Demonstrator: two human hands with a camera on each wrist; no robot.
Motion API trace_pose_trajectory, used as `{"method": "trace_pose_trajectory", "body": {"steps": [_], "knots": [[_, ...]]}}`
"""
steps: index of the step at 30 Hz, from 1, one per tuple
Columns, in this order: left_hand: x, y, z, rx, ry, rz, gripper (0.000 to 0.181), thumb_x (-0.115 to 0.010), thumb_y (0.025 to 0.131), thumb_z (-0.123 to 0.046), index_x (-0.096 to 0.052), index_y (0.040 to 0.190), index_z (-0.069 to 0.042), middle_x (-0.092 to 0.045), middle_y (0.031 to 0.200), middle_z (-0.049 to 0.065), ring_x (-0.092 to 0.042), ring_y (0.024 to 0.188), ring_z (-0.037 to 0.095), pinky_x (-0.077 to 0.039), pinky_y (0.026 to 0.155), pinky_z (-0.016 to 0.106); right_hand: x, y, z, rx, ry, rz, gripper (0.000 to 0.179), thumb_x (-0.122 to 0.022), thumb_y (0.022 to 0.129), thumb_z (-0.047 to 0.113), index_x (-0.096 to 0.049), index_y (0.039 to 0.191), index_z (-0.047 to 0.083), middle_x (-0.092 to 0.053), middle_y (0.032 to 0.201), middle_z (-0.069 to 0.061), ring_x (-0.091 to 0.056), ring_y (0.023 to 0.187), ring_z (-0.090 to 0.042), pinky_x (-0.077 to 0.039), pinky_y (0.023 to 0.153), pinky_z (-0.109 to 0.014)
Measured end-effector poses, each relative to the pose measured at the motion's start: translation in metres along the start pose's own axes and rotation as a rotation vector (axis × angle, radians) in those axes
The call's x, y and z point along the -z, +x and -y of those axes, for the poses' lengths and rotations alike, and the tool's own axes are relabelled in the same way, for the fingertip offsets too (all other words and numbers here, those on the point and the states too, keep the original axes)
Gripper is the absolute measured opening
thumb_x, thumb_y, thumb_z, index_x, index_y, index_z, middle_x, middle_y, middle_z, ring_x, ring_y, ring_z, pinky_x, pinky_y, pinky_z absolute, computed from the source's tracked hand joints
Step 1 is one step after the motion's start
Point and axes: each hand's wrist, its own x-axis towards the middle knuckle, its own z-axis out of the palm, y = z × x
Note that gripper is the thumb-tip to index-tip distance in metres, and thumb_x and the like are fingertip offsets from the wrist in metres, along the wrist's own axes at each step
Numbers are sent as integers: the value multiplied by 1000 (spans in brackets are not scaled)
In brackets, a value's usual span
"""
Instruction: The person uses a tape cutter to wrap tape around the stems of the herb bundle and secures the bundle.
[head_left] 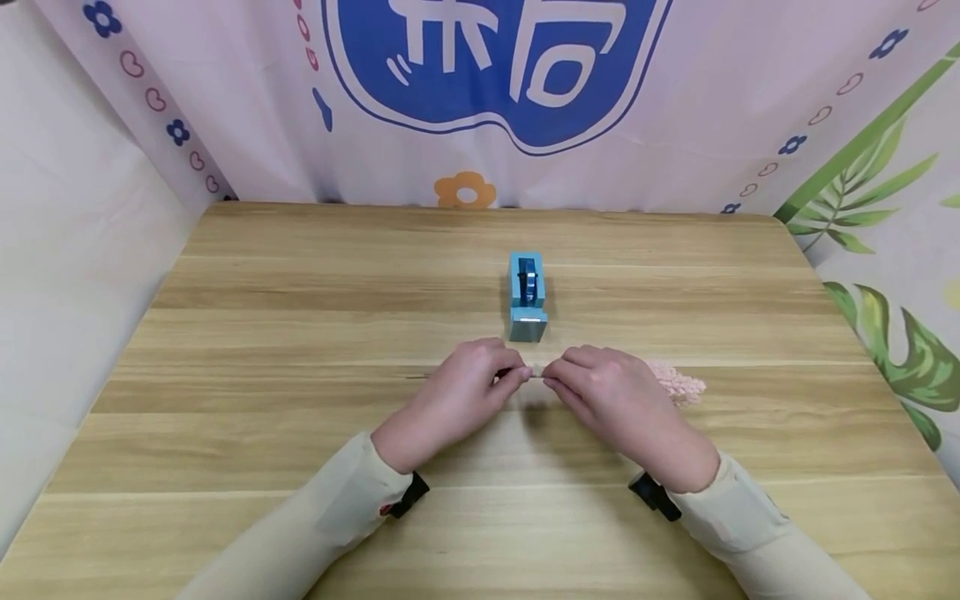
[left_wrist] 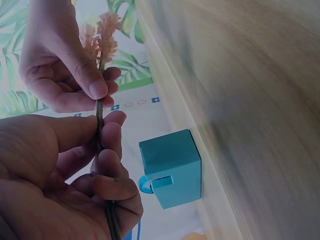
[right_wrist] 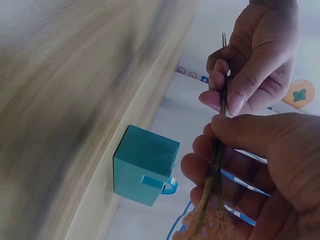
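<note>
Both hands hold a bundle of thin dark stems (left_wrist: 99, 111) with fluffy pink artificial-looking flowers (head_left: 678, 385) at one end. My left hand (head_left: 468, 387) pinches the stems between thumb and fingers, its other fingers curled round the lower part. Close beside it, my right hand (head_left: 611, 396) pinches them nearer the flowers, thumb on top. In the right wrist view, thin stem ends (right_wrist: 224, 39) stick out beyond the left hand. Just past the hands stands a light-blue tape dispenser (head_left: 527, 327), touched by neither hand; a tape roll (head_left: 528, 282) sits in its slot.
The wooden table (head_left: 300, 317) reaches back to a pale printed curtain (head_left: 255, 108) with a blue emblem. Leaf-patterned cloth (head_left: 892, 333) hangs at the right side. Small black devices, such as the one (head_left: 408, 496) at the left cuff, sit at both wrists.
</note>
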Motion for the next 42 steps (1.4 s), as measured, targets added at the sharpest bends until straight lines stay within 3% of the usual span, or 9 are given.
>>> {"method": "trace_pose_trajectory", "body": {"steps": [7, 16, 27, 32, 42], "knots": [[-1, -1, -1, 22, -3, 9, 11, -71, 101, -15, -79, 96, -8, -67, 85, 0, -54, 74, 12, -45, 67, 24, -1, 0, -1, -6, 23, -1, 5, -79, 94, 17, -78, 98, 14, -73, 89, 4, -68, 75, -9, -59, 68, -29], [-1, 0, 1, -25, 0, -24, 9, -72, 100, -14, -77, 93, -10, -63, 81, -2, -52, 72, 11, -43, 65, 23, 0, 2, -3, 5, 44, 22, 5, -77, 95, 12, -75, 99, 13, -71, 87, 5, -63, 71, -7, -57, 65, -27], [0, 1, 2, 5, -22, 25, 14, -66, 103, -11, -78, 97, -6, -72, 86, 0, -58, 75, 11, -51, 72, 26, -4, 1, -5, 48, 21, -31, 9, -77, 95, 12, -69, 91, 13, -63, 81, 4, -56, 66, -9, -53, 62, -26], [-1, 2, 2, -16, -23, 39, 10, -68, 101, -7, -78, 97, -6, -72, 89, 1, -59, 79, 11, -52, 74, 26, -4, 0, -5, 44, 3, -28, 10, -77, 95, 11, -68, 90, 13, -65, 83, 3, -60, 70, -11, -55, 64, -28], [-2, 0, 1, -71, 96, 32, 9, -68, 101, -6, -73, 95, -9, -68, 91, 1, -58, 80, 12, -53, 75, 27, -3, 1, -5, -24, 61, 14, 5, -77, 95, 14, -75, 98, 11, -74, 89, 1, -68, 78, -12, -59, 69, -31]]}}
